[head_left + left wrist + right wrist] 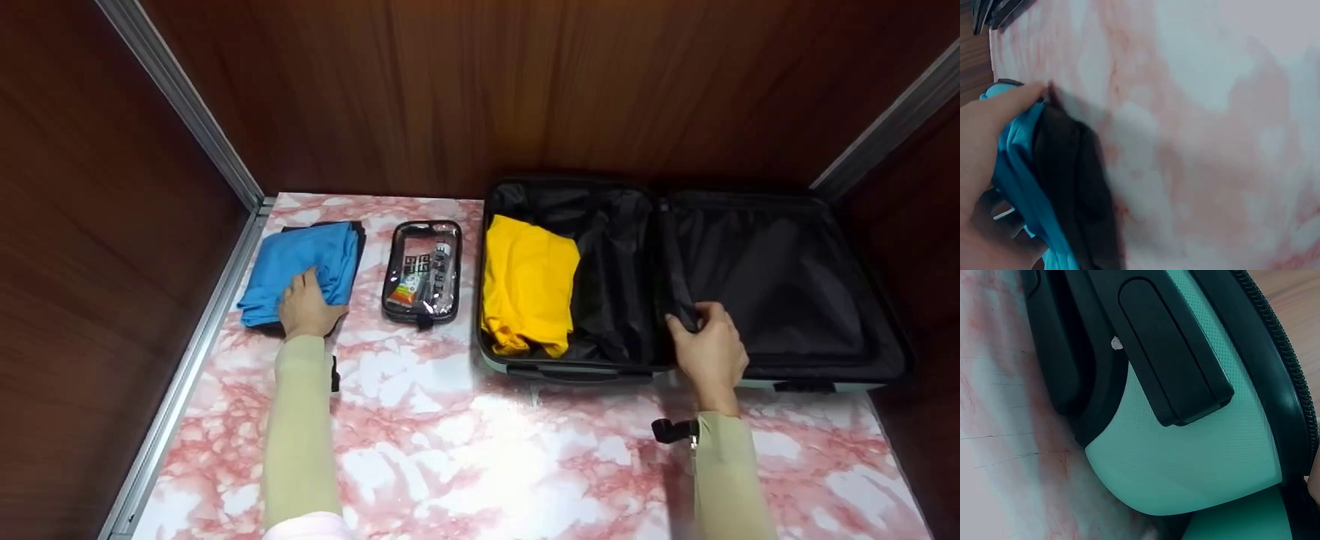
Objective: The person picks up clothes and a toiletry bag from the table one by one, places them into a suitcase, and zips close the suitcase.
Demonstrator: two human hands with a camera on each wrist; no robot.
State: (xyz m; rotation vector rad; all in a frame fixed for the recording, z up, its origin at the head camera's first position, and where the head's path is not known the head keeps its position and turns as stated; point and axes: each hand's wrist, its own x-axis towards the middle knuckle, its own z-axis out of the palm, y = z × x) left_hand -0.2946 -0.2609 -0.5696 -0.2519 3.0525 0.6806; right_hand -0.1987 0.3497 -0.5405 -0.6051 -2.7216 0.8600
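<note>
A folded blue garment (304, 255) lies on top of dark folded cloth (1075, 185) at the left of the table. My left hand (309, 306) grips the blue garment's near right part, its thumb at the side; the cloth bunches between thumb and fingers in the left wrist view. An open suitcase (581, 369) with black lining and a pale green shell (1185, 467) lies at the right. My right hand (711, 346) pinches the black fabric edge near the suitcase's middle hinge. Only a sliver of that hand shows in the right wrist view. Folded yellow clothing (531, 285) lies in the suitcase's left half.
A clear pouch (422, 271) with black trim and small toiletries lies between the garments and the suitcase. The marbled red-and-white table (450, 450) meets brown wooden panels (450, 97) at the back and both sides. A metal rail (196, 330) runs along the left edge.
</note>
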